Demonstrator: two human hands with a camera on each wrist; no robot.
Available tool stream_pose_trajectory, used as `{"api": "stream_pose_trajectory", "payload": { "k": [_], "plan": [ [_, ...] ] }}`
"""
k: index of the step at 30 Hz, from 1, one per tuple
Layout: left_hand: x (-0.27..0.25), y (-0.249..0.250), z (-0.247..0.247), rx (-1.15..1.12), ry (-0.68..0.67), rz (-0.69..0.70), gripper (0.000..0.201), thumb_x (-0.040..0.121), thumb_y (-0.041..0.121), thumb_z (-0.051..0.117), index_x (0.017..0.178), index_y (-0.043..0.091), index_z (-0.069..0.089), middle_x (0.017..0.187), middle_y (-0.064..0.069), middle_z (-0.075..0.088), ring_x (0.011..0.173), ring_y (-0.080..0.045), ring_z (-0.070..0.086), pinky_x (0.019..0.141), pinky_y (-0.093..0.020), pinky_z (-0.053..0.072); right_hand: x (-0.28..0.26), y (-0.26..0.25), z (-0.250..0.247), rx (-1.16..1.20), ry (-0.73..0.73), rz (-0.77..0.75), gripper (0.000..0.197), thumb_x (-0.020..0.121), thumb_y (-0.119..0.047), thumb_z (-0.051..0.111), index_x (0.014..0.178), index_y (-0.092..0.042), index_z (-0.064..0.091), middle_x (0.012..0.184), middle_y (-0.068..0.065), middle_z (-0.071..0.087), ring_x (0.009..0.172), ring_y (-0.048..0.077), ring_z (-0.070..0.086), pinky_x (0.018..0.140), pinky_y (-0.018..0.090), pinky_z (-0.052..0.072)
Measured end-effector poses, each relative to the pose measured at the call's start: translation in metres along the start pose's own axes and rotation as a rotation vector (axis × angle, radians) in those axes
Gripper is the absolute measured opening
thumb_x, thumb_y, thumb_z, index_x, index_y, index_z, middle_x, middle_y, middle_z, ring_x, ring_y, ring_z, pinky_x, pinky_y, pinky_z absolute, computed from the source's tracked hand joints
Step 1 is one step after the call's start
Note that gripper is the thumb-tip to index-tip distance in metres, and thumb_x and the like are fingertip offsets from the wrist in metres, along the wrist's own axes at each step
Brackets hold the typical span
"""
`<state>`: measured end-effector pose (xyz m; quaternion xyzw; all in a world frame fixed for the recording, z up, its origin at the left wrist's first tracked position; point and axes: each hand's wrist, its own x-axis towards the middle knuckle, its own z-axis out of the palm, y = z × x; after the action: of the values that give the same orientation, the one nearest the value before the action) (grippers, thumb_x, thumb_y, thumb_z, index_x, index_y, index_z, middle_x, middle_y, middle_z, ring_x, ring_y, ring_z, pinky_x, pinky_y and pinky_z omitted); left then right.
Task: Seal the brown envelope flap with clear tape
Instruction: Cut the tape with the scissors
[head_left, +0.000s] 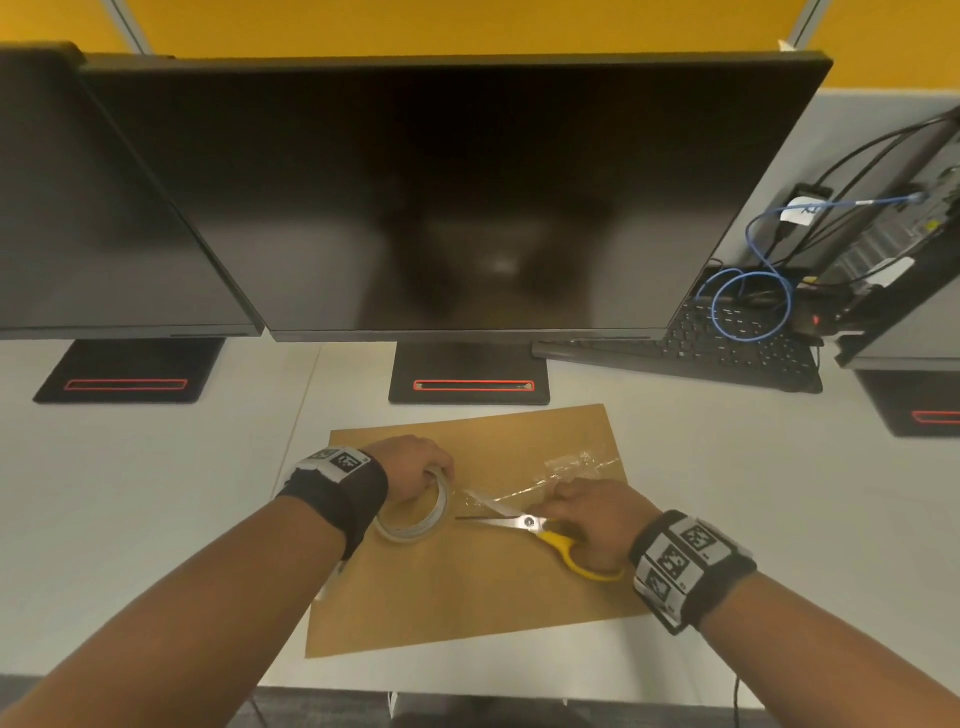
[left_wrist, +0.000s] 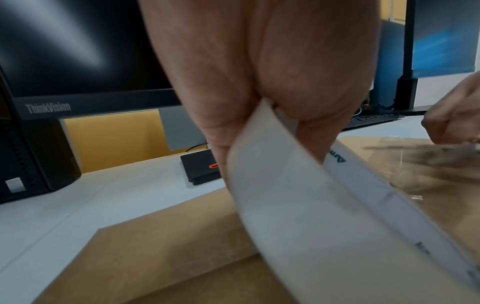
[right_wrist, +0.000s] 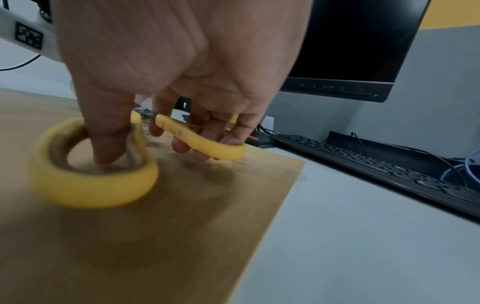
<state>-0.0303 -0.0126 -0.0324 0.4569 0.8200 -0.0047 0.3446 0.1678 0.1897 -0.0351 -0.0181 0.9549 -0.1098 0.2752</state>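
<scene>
While the brown envelope (head_left: 467, 597) lies flat on the white desk (head_left: 156, 493) in front of the middle monitor (head_left: 441, 197), the left hand (head_left: 410, 467) curls round the tape roll (head_left: 415, 519), standing it on edge on the paper, and a clear strip of tape (head_left: 524, 491) runs off to the right, its crinkled far end on the envelope; the right hand (head_left: 597, 519) has thumb and fingers through the yellow scissors (head_left: 550, 535), blades pointing left just under the strip
</scene>
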Motion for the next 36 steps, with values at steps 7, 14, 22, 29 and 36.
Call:
{"api": "stream_pose_trajectory", "payload": {
  "k": [7,14,22,29,36],
  "plan": [
    [0.001,0.0,-0.001,-0.017,-0.005,-0.005,0.028,0.094,0.013,0.048,0.108,0.03,0.065,0.121,0.003,0.061,0.109,-0.021,0.055,0.099,-0.039,0.045,0.012,-0.019,0.002,-0.076,-0.003,-0.057,0.064,0.081,-0.03,0.052,0.141,-0.041,0.032,0.135,-0.002,0.048,0.125,0.025,0.045,0.102,0.037,0.038],
    [0.002,0.0,-0.003,-0.007,-0.04,-0.003,0.027,0.095,0.016,0.049,0.111,0.031,0.065,0.122,0.002,0.06,0.112,-0.021,0.054,0.1,-0.04,0.044,0.024,-0.024,0.0,-0.141,0.018,-0.065,0.065,0.085,-0.024,0.051,0.144,-0.037,0.028,0.135,0.003,0.049,0.121,0.029,0.047,0.096,0.039,0.043],
    [0.004,0.006,-0.009,0.016,-0.074,-0.005,0.029,0.095,0.015,0.049,0.114,0.03,0.064,0.125,0.0,0.058,0.115,-0.022,0.052,0.1,-0.038,0.043,0.029,-0.024,0.002,-0.149,0.05,-0.073,0.062,0.087,-0.026,0.052,0.143,-0.037,0.03,0.13,0.002,0.051,0.117,0.029,0.049,0.094,0.04,0.043],
    [0.005,0.011,-0.01,0.052,-0.096,-0.016,0.027,0.095,0.017,0.049,0.112,0.031,0.064,0.124,0.0,0.057,0.112,-0.023,0.053,0.099,-0.039,0.044,0.033,-0.021,-0.001,-0.139,0.025,-0.068,0.065,0.084,-0.021,0.055,0.142,-0.038,0.032,0.127,0.001,0.053,0.115,0.027,0.051,0.089,0.037,0.044],
    [0.0,0.005,-0.012,-0.065,-0.059,-0.047,0.027,0.096,0.018,0.045,0.107,0.037,0.061,0.117,0.0,0.062,0.105,-0.022,0.057,0.095,-0.04,0.048,0.036,-0.016,0.003,-0.077,0.015,-0.072,0.063,0.084,-0.018,0.055,0.139,-0.041,0.035,0.123,0.001,0.053,0.112,0.026,0.052,0.086,0.037,0.047]
  ]
}}
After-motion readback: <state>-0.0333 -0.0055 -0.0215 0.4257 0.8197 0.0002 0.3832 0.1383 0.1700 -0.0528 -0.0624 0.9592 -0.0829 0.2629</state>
